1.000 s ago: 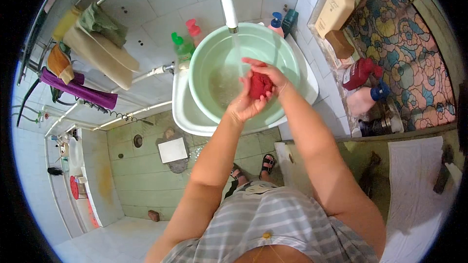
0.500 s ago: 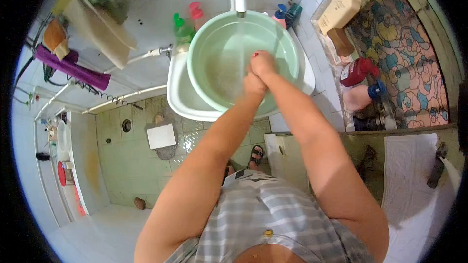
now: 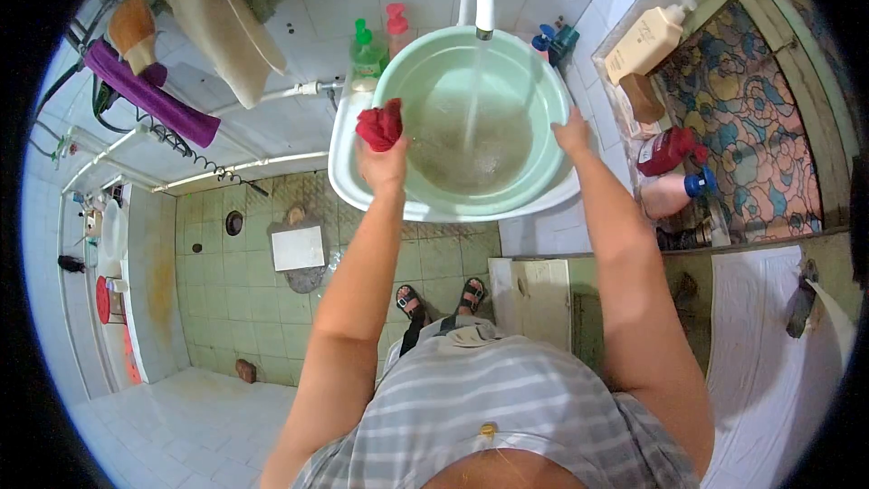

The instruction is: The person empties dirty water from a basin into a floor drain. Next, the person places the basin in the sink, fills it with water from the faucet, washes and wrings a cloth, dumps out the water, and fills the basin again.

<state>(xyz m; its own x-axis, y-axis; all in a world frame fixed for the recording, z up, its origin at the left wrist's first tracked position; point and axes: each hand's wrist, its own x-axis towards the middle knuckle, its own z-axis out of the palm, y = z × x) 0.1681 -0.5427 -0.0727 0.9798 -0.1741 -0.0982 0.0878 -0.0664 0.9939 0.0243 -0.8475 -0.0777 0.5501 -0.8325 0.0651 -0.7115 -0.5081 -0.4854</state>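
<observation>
A light green basin point(image 3: 543, 81) sits in the white washbasin point(image 3: 348, 167), with cloudy water in it. From the white faucet point(image 3: 482, 2) a stream of water falls into the basin. My left hand point(image 3: 382, 163) is closed on a crumpled red cloth point(image 3: 380, 125) at the basin's left rim; whether it also grips the rim I cannot tell. At the opposite side, my right hand point(image 3: 572, 134) grips the right rim of the basin, its fingers partly hidden.
Behind the basin stand a green pump bottle point(image 3: 367, 54) and a pink pump bottle point(image 3: 396, 25). A cream pump bottle point(image 3: 647, 41), a brown soap-like block point(image 3: 641, 98) and a red bottle point(image 3: 665, 152) line the right ledge. A purple towel point(image 3: 154, 95) hangs at left.
My hands have parted from being clasped together over the basin and moved out to its two sides. The red cloth now shows plainly in my left hand. The view has shifted slightly.
</observation>
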